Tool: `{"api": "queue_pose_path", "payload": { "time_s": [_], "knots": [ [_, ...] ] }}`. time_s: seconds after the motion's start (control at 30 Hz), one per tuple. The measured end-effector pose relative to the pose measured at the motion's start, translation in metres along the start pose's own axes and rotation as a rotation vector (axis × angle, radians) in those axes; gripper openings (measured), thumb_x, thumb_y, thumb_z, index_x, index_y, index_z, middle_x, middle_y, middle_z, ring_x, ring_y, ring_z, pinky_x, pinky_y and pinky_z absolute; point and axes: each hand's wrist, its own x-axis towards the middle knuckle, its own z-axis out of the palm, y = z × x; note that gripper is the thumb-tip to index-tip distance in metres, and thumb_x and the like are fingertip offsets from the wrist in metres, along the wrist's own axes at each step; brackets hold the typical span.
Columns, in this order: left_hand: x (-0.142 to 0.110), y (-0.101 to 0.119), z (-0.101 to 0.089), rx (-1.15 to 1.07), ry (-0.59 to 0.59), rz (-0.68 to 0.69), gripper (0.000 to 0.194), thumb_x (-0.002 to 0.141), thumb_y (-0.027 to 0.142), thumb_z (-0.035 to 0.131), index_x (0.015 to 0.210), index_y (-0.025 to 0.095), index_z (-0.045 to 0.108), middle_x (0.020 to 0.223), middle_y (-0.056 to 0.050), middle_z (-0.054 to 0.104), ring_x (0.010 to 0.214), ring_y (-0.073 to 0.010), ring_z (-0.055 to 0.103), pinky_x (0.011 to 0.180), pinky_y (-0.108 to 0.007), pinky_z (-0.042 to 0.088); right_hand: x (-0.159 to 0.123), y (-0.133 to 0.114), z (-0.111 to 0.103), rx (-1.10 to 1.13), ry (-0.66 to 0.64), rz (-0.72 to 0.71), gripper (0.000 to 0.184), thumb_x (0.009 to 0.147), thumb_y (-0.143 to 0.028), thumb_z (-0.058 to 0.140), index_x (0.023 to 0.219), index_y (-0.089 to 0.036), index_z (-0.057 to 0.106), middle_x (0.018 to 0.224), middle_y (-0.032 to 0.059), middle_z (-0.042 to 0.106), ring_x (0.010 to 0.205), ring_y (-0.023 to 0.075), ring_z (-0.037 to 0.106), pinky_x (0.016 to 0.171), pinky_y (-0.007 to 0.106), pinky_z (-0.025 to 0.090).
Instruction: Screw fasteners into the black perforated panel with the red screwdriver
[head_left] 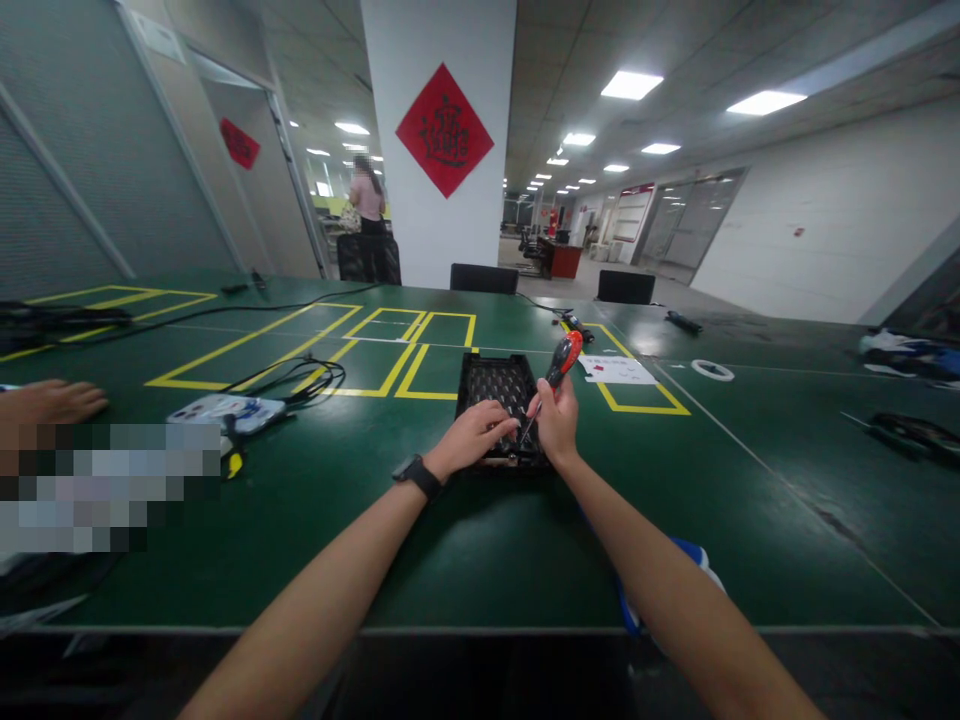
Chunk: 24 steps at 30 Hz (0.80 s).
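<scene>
A black tray-like device point(495, 385) lies on the green table point(450, 540) in front of me. My right hand point(556, 420) is closed around a screwdriver with a red and black handle point(562, 360), its shaft pointing down onto the near edge of the black device. My left hand point(474, 436) rests on the same near edge with fingers curled and pinched close to the screwdriver tip; what they hold is too small to make out. A dark watch sits on my left wrist point(418, 474).
Another person's hand point(52, 402) rests on the table at far left. A phone point(225, 410) with black cables lies left of the device. White papers point(619, 370), a tape ring point(712, 369) and black tools lie at right. A person stands beyond the pillar.
</scene>
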Motion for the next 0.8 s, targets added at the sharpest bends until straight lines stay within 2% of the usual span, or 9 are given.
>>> {"api": "queue_pose_path", "payload": {
  "time_s": [0.13, 0.27, 0.4, 0.5, 0.63, 0.8],
  "knots": [
    [0.011, 0.003, 0.007, -0.031, -0.032, -0.066, 0.031, 0.072, 0.045, 0.059, 0.076, 0.014, 0.063, 0.069, -0.001, 0.058, 0.063, -0.0119, 0.049, 0.06, -0.022, 0.037, -0.002, -0.005, 0.002, 0.05, -0.016, -0.016, 0.02, 0.083, -0.039, 0.044, 0.087, -0.02, 0.044, 0.047, -0.0092, 0.046, 0.038, 0.0076, 0.044, 0.046, 0.02, 0.038],
    [0.017, 0.002, 0.015, -0.102, -0.011, -0.121, 0.029, 0.072, 0.041, 0.06, 0.067, 0.012, 0.06, 0.058, 0.002, 0.054, 0.054, -0.0086, 0.045, 0.052, -0.02, 0.032, -0.003, -0.009, 0.003, 0.125, -0.044, -0.002, 0.022, 0.082, -0.04, 0.046, 0.089, -0.02, 0.044, 0.047, -0.0094, 0.045, 0.038, 0.0072, 0.045, 0.043, 0.018, 0.038],
    [0.013, -0.002, 0.014, -0.112, -0.011, -0.096, 0.027, 0.076, 0.034, 0.056, 0.064, 0.011, 0.059, 0.054, 0.003, 0.05, 0.051, -0.0067, 0.04, 0.049, -0.019, 0.027, -0.003, -0.011, 0.005, 0.196, -0.188, 0.05, 0.027, 0.084, -0.041, 0.041, 0.096, -0.019, 0.047, 0.045, -0.0087, 0.045, 0.033, 0.0059, 0.038, 0.037, 0.017, 0.031],
    [0.009, -0.003, 0.013, -0.134, -0.005, -0.071, 0.025, 0.08, 0.03, 0.051, 0.068, 0.011, 0.061, 0.057, 0.002, 0.053, 0.055, -0.0072, 0.043, 0.052, -0.019, 0.03, -0.004, -0.013, 0.007, 0.205, -0.272, 0.066, 0.03, 0.086, -0.043, 0.037, 0.096, -0.018, 0.049, 0.045, -0.0082, 0.044, 0.032, 0.0056, 0.034, 0.035, 0.017, 0.028],
    [0.005, -0.003, 0.015, -0.235, 0.019, -0.126, 0.022, 0.076, 0.033, 0.057, 0.075, 0.011, 0.061, 0.063, 0.001, 0.057, 0.057, -0.0085, 0.048, 0.055, -0.019, 0.037, -0.007, -0.013, 0.005, 0.139, -0.208, 0.024, 0.027, 0.084, -0.043, 0.041, 0.091, -0.018, 0.05, 0.045, -0.0083, 0.042, 0.037, 0.0058, 0.037, 0.041, 0.017, 0.032],
    [0.003, -0.007, 0.021, -0.305, -0.009, -0.159, 0.027, 0.068, 0.037, 0.065, 0.076, 0.011, 0.062, 0.066, -0.002, 0.062, 0.059, -0.0102, 0.054, 0.057, -0.02, 0.041, -0.012, -0.009, 0.001, 0.138, -0.103, 0.043, 0.025, 0.085, -0.043, 0.04, 0.087, -0.019, 0.047, 0.045, -0.009, 0.039, 0.037, 0.0059, 0.035, 0.041, 0.017, 0.031]
  ]
}}
